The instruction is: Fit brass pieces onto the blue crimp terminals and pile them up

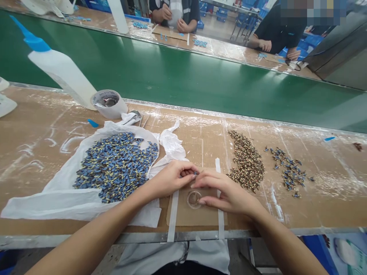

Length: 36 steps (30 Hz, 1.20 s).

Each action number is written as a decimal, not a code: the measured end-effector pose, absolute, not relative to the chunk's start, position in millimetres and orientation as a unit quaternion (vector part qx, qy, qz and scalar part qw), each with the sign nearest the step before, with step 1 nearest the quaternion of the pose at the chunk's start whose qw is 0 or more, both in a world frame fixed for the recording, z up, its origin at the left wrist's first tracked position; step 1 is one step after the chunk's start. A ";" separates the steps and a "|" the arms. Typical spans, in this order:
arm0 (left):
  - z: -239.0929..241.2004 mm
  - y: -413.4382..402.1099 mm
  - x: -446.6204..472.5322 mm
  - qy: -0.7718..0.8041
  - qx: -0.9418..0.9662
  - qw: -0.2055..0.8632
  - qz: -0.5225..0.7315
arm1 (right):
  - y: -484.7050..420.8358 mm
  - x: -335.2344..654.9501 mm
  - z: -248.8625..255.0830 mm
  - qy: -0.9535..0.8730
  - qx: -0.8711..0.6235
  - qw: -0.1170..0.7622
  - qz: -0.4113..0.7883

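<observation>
My left hand is closed in a pinch, with a tiny blue piece at its thumb and fingertips. Facing it, my right hand has its thumb spread well away from the fingers, and its fingertips come close to that piece. Whether they touch it I cannot tell. Under the right thumb a small round clear dish sits on a taped-down cardboard piece. Left of my hands, a big heap of small blue, yellow and dark parts lies on a white cloth.
To the right are a pile of small brown-and-gold parts and a scatter of blue-and-gold pieces. A white squeeze bottle and a tape roll stand back left. Beyond the green belt, two people work.
</observation>
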State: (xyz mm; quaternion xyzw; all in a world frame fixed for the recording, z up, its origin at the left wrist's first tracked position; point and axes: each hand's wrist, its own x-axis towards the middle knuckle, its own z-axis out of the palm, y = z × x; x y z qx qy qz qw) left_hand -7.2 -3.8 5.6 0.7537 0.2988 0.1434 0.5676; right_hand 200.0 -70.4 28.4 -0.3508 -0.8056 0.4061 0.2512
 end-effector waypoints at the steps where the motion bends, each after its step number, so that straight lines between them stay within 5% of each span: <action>1: 5.1 -3.1 -7.5 0.300 0.756 0.564 0.141 | -68.5 204.0 29.8 -0.800 -0.366 0.264 0.395; 10: -4.2 0.3 -9.4 0.331 0.769 0.527 0.147 | -45.8 303.1 24.5 -0.637 -0.711 0.276 0.112; 27: -4.4 11.8 -4.3 0.367 0.766 0.508 0.144 | -16.6 276.2 -6.2 -0.621 -0.757 0.198 0.041; 36: -46.5 29.2 -11.1 0.381 0.769 0.491 0.149 | -8.7 289.3 -6.4 -0.637 -0.736 0.212 0.090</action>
